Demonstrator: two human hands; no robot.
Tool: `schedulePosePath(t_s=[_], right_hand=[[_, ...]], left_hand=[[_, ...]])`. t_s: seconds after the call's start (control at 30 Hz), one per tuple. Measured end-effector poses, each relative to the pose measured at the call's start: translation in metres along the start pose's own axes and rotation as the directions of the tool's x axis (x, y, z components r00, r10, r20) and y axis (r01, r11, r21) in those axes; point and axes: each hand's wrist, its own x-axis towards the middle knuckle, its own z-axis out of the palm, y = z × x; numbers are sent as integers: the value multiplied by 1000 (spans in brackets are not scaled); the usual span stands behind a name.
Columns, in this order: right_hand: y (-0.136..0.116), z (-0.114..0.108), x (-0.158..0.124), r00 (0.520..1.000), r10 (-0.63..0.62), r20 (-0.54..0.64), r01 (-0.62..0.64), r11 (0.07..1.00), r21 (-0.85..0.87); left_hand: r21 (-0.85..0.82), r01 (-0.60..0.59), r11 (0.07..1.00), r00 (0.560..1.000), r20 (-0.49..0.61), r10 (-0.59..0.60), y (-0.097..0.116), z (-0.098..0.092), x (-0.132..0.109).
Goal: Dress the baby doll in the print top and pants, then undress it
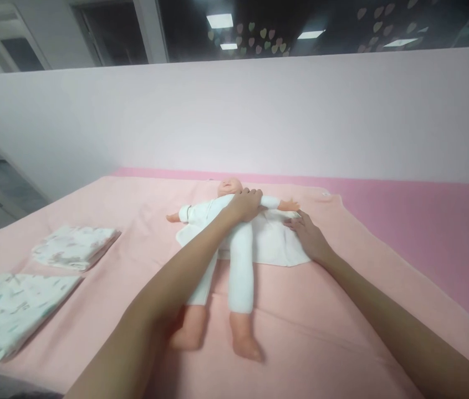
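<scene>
Left hand: the person's left hand [246, 205] lies across the upper body of a baby doll [240, 260], fingers bent over its far side; whether they grip or merely rest, I cannot tell.
Right hand: to the right, the right hand [308, 235] has its fingertips at a white cloth [279, 243], just beside the doll's outstretched hand; whether they pinch the fabric is unclear.
Baby doll: in the middle of the scene on its back, head far, bare feet near, arms spread wide, dressed in white.
White cloth: spread flat, partly under the doll, reaching out to its right.
Folded cloths: two on the left, well apart from the doll; a patterned far one [72, 245] and a leaf-print near one [16, 310].
Surface: a peach-pink sheet [301, 332] over a deeper pink mat [434, 238].
Beyond: a white partition [259, 116], then dark glass with heart shapes.
</scene>
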Motion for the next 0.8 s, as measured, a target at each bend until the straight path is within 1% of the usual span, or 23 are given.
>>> schedulePosePath(t_s=[0.03, 0.1, 0.2, 0.27, 0.33, 0.4, 0.47, 0.6, 0.73, 0.8], right_hand=[[-2, 0, 0, 1000, -9, -7, 9, 1000, -28], [-8, 1, 1, 998, -62, 7, 63, 988, -138], [-24, 8, 8, 984, -161, 73, 177, 915, -363], [-37, 15, 16, 981, -165, 98, 192, 849, -492], [-47, 20, 26, 984, -119, 129, 172, 802, -572], [-51, 22, 35, 985, -60, 159, 146, 780, -609], [-50, 22, 41, 985, -25, 172, 128, 772, -622], [-42, 22, 46, 984, -49, 171, 148, 759, -634], [-40, 24, 44, 985, -79, 151, 163, 700, -696], [-41, 24, 42, 987, -69, 149, 153, 715, -683]], left_hand=[[-9, 11, 1000, 1000, -10, -11, 1, -2, -2], [-33, 23, 999, 999, -35, -24, 3, -5, -7], [-45, 12, 999, 996, -87, -16, 5, -3, -12], [-28, 2, 1000, 992, -127, -5, 6, 1, -14], [-6, -9, 1000, 988, -152, 8, 6, 5, -15], [4, -8, 1000, 989, -149, 8, 7, 9, -14], [9, 3, 1000, 990, -140, -2, 10, 11, -13], [-27, 2, 1000, 990, -139, -6, 16, 11, -10], [-147, 23, 989, 999, -30, -28, 19, 4, -8], [-173, 10, 985, 1000, -3, -10, 20, 0, -8]])
